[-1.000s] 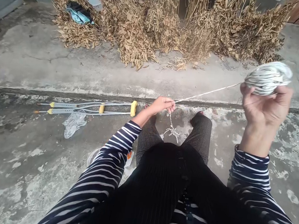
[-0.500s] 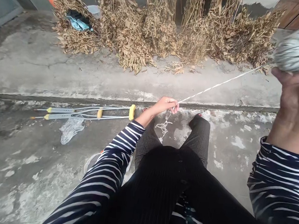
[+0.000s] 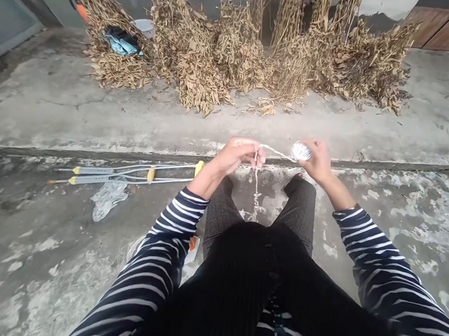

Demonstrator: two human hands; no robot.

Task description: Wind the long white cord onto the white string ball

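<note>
My left hand (image 3: 238,155) is closed in a pinch on a thin white string (image 3: 256,183), which hangs down from it between my knees to the ground. My right hand (image 3: 318,160) is wrapped round a small white-and-grey ball of string (image 3: 300,151), held just to the right of the left hand. A short slack length of string runs between the two hands. Both arms wear dark sleeves with white stripes, and my legs in dark trousers stretch forward over the concrete.
A pair of metal crutches with yellow pads (image 3: 130,174) lies on the ground to the left, beside a crumpled clear plastic bag (image 3: 107,198). Bundles of dry brown plants (image 3: 233,55) lean against the far wall. A low concrete step (image 3: 93,152) crosses ahead.
My right hand has come down and in from high on the right, bringing the ball of string close to the left hand. The stretched string between them has gone short and slack.
</note>
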